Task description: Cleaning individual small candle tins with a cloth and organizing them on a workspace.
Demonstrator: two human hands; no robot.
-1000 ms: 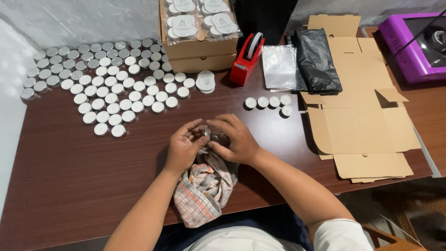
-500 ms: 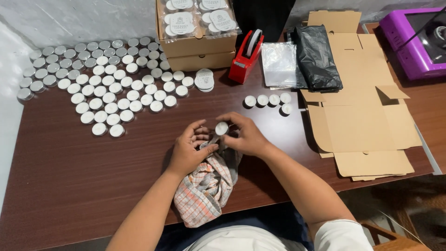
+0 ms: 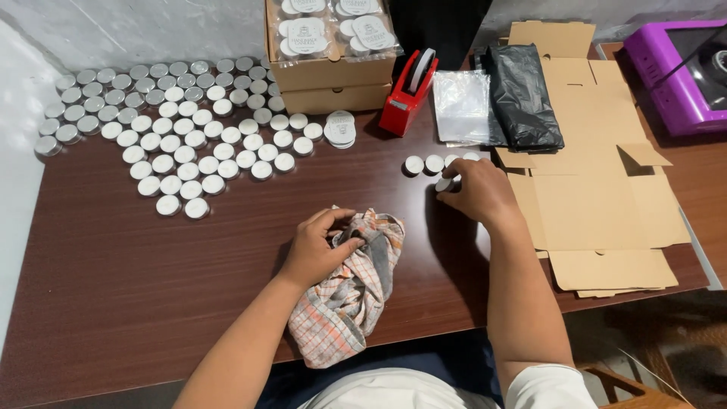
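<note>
The right hand (image 3: 478, 193) pinches a small round tin (image 3: 444, 184) at its fingertips; it looks light, rigid, best gripped by the rim. The left hand (image 3: 316, 250) clutches a soft checked cloth (image 3: 356, 288).

One camera only — worn on the person's head, it looked steeply down and forward over the table (image 3: 113, 303) from close above. The near edge and the person's lap lay at the bottom of the view, the back wall (image 3: 151, 30) at the top. Both forearms reached up into it from below — no second view shared the scene.
</note>
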